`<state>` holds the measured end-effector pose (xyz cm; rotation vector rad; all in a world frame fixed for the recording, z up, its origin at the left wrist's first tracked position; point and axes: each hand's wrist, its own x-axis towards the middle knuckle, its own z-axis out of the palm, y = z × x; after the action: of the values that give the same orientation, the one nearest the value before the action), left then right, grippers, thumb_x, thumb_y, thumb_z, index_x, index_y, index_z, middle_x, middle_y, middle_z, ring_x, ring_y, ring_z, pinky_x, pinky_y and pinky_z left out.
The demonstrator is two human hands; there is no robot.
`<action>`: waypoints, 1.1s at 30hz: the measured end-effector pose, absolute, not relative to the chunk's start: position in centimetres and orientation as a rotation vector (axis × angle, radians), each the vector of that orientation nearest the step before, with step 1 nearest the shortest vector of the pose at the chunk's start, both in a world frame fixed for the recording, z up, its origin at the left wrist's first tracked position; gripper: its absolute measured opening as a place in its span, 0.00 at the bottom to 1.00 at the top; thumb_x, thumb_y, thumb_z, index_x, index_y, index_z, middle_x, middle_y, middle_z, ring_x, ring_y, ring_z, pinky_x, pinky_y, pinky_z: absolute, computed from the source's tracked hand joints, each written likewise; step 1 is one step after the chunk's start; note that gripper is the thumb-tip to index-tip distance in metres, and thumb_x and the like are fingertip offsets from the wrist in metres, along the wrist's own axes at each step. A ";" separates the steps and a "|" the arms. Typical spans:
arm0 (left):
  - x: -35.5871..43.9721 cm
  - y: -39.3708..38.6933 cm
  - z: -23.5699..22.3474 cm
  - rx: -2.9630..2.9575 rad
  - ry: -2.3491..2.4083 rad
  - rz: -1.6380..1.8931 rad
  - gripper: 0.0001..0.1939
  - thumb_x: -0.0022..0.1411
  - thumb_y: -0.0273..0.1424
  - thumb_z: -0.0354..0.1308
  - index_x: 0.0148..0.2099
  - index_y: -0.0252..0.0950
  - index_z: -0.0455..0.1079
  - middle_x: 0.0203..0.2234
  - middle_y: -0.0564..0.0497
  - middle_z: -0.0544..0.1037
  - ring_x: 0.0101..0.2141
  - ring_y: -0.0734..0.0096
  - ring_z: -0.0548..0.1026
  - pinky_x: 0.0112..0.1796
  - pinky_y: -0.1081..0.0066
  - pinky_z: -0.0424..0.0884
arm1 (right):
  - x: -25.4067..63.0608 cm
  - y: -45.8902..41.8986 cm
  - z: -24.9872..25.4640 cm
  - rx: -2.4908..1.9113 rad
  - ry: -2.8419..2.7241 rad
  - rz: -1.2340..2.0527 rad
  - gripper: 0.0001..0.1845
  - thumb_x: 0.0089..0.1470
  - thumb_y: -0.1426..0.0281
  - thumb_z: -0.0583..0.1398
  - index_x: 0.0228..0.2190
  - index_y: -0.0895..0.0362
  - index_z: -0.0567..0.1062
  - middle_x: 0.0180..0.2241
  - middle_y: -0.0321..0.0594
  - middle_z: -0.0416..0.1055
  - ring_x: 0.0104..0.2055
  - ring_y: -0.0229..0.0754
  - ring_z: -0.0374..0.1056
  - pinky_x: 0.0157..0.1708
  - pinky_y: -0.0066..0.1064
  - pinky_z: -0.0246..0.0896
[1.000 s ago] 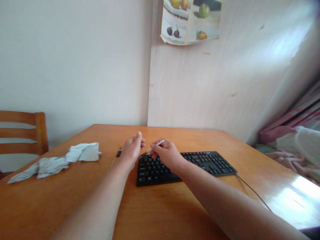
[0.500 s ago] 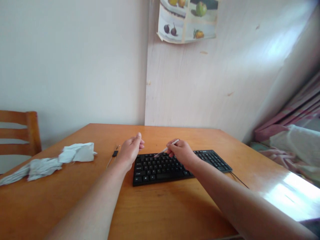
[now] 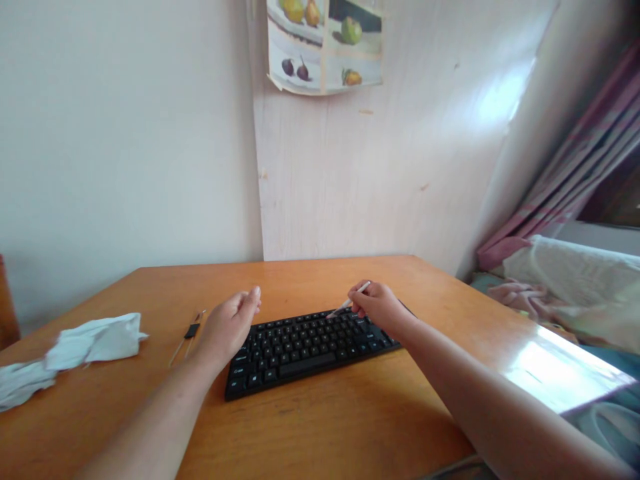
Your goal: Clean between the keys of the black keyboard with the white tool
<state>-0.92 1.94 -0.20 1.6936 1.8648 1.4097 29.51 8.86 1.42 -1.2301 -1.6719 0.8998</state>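
A black keyboard (image 3: 300, 347) lies on the orange wooden table (image 3: 320, 427). My right hand (image 3: 377, 307) is closed in a pinch on a thin white stick (image 3: 347, 305), a pen or a swab, whose tip touches the keys near the keyboard's far edge. My left hand (image 3: 227, 327) rests on its edge at the keyboard's left end, fingers together and stretched out, holding nothing.
A crumpled white cloth (image 3: 75, 347) lies at the table's left. A small black piece with thin sticks (image 3: 189, 331) lies left of my left hand. A fruit poster (image 3: 325, 43) hangs on the wall. Bedding and a pink curtain (image 3: 560, 267) are on the right.
The view has swung right, so the chair has left the picture. My right hand has carried the stick along the keys from the keyboard's left end toward the right. The left hand stays put.
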 end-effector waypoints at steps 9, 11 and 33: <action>0.8 0.7 0.8 2.144 1.977 1.032 0.24 0.68 0.52 0.42 0.27 0.42 0.60 0.23 0.54 0.72 0.30 0.62 0.73 0.35 0.65 0.64 | 32.3 10.6 0.2 -1.282 -1.772 0.645 0.09 0.53 0.68 0.57 0.24 0.57 0.73 0.19 0.34 0.70 0.22 0.37 0.65 0.23 0.26 0.54; 0.9 0.7 0.9 2.149 1.967 1.000 0.24 0.68 0.52 0.42 0.29 0.42 0.63 0.26 0.53 0.75 0.33 0.60 0.74 0.37 0.64 0.66 | 32.8 10.7 0.4 -1.310 -1.777 0.587 0.09 0.53 0.68 0.56 0.24 0.57 0.73 0.20 0.34 0.70 0.23 0.37 0.66 0.24 0.27 0.53; 2.0 -0.4 -0.3 2.366 2.065 0.622 0.36 0.58 0.61 0.52 0.59 0.45 0.72 0.56 0.44 0.77 0.57 0.46 0.73 0.58 0.47 0.67 | 36.1 11.0 2.3 -1.371 -1.652 0.397 0.06 0.52 0.69 0.56 0.26 0.55 0.73 0.20 0.34 0.69 0.25 0.39 0.64 0.26 0.28 0.51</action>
<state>2.01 -0.37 -0.34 2.3665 2.0654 0.6222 36.11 10.98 2.25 -1.3706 -1.6523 0.3968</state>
